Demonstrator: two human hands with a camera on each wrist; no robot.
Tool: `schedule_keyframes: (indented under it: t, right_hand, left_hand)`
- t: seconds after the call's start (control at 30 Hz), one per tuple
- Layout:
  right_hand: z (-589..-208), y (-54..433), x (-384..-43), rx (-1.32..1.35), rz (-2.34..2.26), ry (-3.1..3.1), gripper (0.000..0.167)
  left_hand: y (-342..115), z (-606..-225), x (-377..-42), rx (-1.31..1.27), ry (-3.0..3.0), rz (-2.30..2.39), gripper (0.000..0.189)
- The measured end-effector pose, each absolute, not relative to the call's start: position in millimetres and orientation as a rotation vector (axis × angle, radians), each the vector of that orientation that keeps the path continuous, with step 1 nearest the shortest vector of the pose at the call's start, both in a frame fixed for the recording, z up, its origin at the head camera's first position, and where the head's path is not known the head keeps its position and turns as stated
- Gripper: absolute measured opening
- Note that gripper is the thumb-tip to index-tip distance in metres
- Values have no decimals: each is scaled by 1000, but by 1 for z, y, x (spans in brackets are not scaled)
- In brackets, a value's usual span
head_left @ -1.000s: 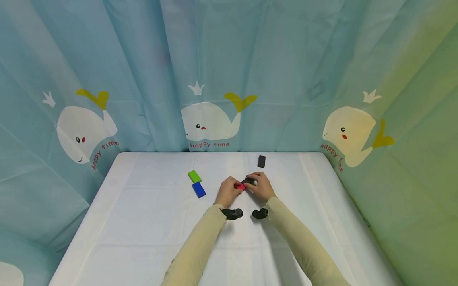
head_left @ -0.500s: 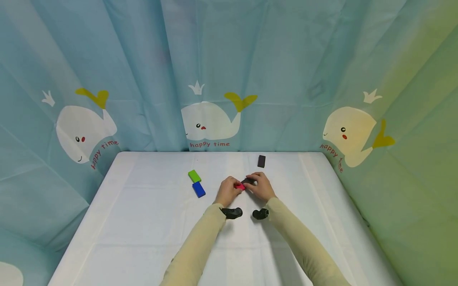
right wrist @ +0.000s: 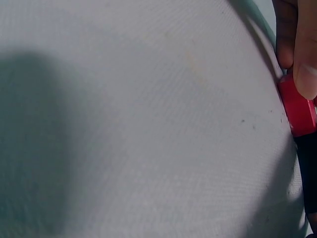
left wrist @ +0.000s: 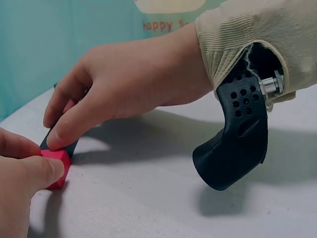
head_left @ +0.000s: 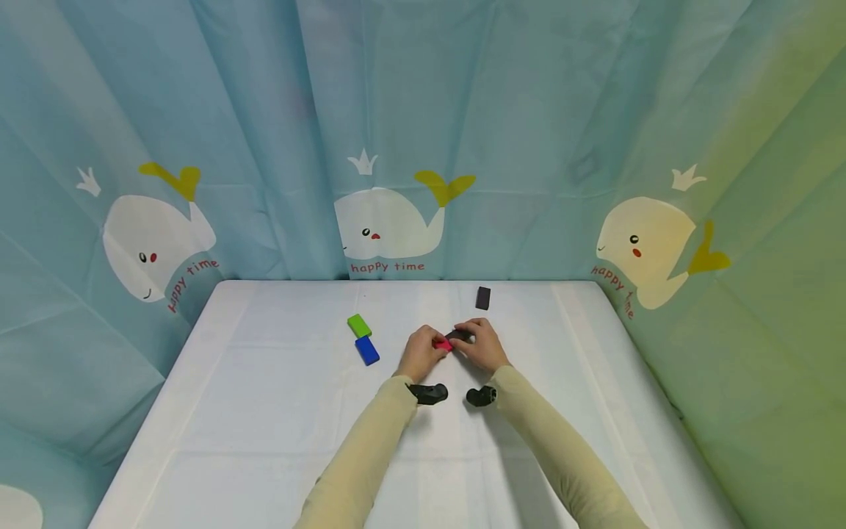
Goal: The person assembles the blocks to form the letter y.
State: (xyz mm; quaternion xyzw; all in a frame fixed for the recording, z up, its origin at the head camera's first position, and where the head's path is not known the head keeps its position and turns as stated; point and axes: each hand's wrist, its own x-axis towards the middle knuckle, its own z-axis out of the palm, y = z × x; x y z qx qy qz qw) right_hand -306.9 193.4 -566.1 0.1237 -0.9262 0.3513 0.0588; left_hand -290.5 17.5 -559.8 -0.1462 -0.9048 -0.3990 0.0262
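Note:
Near the middle of the table my left hand [head_left: 419, 355] pinches a pinkish-red block [head_left: 443, 344] between thumb and fingers. To its right, my right hand [head_left: 485, 348] grips a black block [head_left: 460, 336] with thumb and fingertips. The two blocks meet end to end, as the right wrist view shows with the red block [right wrist: 298, 115] against the black block [right wrist: 308, 168]. In the left wrist view the right thumb comes down where the red block [left wrist: 55, 163] meets the black one, and fingers cover part of both.
A green block [head_left: 359, 325] and a blue block [head_left: 367, 351] touch at their corners to the left. Another black block [head_left: 483, 298] lies near the back edge of the white table [head_left: 264, 411]. A curtain [head_left: 529, 132] printed with whales surrounds the table.

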Motion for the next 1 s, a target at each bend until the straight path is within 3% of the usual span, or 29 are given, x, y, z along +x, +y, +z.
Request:
schedule_keyframes:
  t: [1.0]
  right_hand:
    - [-565, 196, -307, 412, 1066, -2798, 38]
  left_hand:
    - [19, -559, -281, -413, -2724, -1286, 16]
